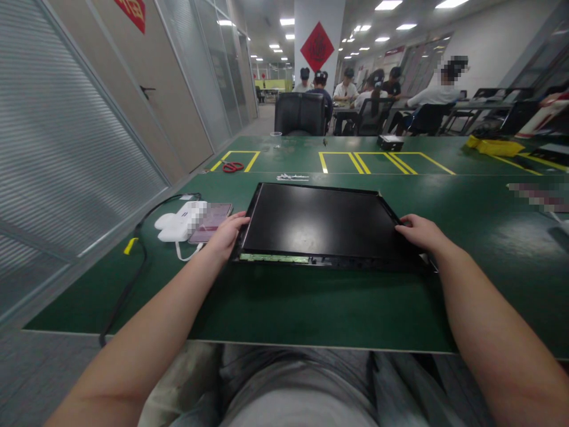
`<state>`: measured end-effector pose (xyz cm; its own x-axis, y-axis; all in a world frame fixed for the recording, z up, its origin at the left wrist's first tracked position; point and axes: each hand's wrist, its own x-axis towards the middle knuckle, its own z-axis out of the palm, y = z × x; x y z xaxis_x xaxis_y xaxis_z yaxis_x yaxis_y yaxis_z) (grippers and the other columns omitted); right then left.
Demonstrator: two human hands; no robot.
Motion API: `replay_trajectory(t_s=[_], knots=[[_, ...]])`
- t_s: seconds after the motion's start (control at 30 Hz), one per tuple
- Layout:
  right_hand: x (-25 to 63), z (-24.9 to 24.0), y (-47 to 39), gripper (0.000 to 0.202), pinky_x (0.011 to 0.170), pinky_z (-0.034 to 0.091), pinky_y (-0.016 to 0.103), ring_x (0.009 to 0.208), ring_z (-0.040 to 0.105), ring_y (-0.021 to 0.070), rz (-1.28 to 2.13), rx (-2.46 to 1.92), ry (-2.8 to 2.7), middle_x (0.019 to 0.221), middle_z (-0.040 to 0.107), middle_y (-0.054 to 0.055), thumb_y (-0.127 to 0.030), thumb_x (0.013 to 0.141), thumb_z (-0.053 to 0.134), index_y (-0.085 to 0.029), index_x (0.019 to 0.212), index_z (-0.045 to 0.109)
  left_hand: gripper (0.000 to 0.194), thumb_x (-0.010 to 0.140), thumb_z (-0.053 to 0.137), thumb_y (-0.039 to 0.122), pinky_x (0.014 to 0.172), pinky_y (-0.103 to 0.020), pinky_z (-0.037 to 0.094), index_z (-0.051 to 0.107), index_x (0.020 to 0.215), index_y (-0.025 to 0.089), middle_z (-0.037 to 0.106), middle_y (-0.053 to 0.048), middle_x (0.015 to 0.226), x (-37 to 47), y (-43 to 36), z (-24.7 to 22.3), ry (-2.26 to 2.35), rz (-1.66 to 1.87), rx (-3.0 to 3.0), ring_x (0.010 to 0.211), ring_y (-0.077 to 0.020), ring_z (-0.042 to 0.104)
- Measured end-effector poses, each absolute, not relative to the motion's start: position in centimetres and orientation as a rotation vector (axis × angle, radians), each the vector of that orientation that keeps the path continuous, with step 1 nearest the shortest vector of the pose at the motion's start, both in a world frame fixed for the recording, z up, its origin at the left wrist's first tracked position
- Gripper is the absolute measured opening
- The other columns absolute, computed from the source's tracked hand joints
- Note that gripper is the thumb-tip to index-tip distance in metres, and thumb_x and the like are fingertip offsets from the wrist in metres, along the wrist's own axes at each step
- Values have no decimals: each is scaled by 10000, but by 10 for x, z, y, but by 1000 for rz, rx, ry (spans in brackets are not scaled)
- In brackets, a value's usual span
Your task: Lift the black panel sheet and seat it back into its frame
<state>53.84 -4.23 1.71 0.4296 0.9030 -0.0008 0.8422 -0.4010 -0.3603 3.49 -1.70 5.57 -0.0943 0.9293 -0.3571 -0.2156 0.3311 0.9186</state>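
Observation:
A flat black screen panel (320, 219) in a dark frame lies in front of me over the green table, its glossy face up. A green circuit strip (273, 258) shows along its near edge. My left hand (229, 234) grips the panel's left side, fingers at the frame edge. At the right side, my right hand (420, 232) is closed on the frame, thumb and fingers at its edge. The undersides of both grips are hidden.
Left of the panel are a phone (216, 216), a white device (184, 222) and a black cable (141, 267). Beyond it lie red-handled scissors (232, 167), small white pieces (292, 177) and a black box (390, 142). Several people sit in the background.

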Motion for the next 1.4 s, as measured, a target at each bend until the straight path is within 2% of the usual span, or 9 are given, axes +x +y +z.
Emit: replay_trajectory(t_s=[0.13, 0.27, 0.37, 0.57, 0.73, 0.87, 1.0, 1.2, 1.4], knots=[[537, 16, -42, 309, 780, 581, 387, 965, 748, 320, 276, -2383, -1496, 1024, 782, 120, -367, 842, 727, -219, 1110, 766, 516, 826, 747, 106, 537, -277, 584, 646, 1331, 135, 767, -14, 759, 39, -16, 52, 1204, 1049, 760, 560, -187, 727], [535, 16, -42, 335, 791, 576, 398, 987, 741, 333, 276, -2392, -1486, 1056, 776, 134, -356, 842, 728, -209, 1140, 763, 793, 797, 827, 96, 481, -252, 545, 514, 1518, 198, 775, -2, 784, 41, -20, 52, 1298, 1078, 741, 546, -187, 729], [534, 16, -42, 341, 797, 575, 403, 1000, 739, 338, 274, -2404, -1487, 1072, 774, 141, -359, 857, 712, -202, 1155, 761, 878, 796, 861, 106, 474, -242, 535, 463, 1568, 236, 790, -10, 836, 40, -22, 54, 1337, 1088, 743, 561, -182, 733], [530, 18, -44, 357, 817, 584, 407, 1008, 743, 335, 249, -2416, -1507, 1087, 778, 139, -391, 868, 685, -201, 1160, 761, 773, 764, 909, 149, 648, -265, 627, 585, 1466, 136, 827, -87, 977, 36, -22, 53, 1201, 1134, 806, 817, -232, 808], [528, 22, -45, 397, 868, 583, 437, 1069, 734, 358, 296, -2436, -1507, 1122, 774, 155, -401, 878, 661, -183, 1197, 754, 710, 753, 841, 100, 827, -328, 659, 663, 1437, 168, 828, -103, 1177, 35, -23, 51, 1063, 1197, 880, 1048, -287, 798], [530, 21, -44, 387, 891, 584, 453, 1074, 735, 365, 297, -2418, -1493, 1112, 775, 152, -398, 855, 680, -197, 1177, 757, 733, 730, 723, 35, 890, -327, 643, 694, 1446, 193, 802, -89, 1300, 32, -21, 49, 968, 1191, 936, 1126, -282, 773], [534, 19, -44, 363, 917, 587, 477, 1079, 735, 371, 293, -2397, -1485, 1088, 775, 152, -402, 841, 687, -201, 1135, 760, 631, 748, 668, 109, 943, -343, 627, 741, 1373, 160, 787, -93, 1336, 27, -16, 46, 885, 1194, 912, 1212, -290, 731], [534, 17, -45, 350, 909, 591, 500, 1078, 734, 385, 307, -2376, -1468, 1099, 776, 162, -402, 841, 688, -208, 1126, 752, 592, 711, 780, 146, 1140, -409, 521, 761, 1302, 156, 723, -109, 1447, 25, -19, 46, 775, 1185, 1017, 1401, -339, 611], [534, 17, -46, 383, 894, 579, 480, 1047, 730, 372, 312, -2364, -1463, 1081, 770, 157, -397, 838, 694, -198, 1162, 738, 641, 666, 812, 130, 1193, -472, 475, 761, 1304, 159, 717, -125, 1444, 26, -24, 51, 774, 1182, 1046, 1427, -366, 584]])
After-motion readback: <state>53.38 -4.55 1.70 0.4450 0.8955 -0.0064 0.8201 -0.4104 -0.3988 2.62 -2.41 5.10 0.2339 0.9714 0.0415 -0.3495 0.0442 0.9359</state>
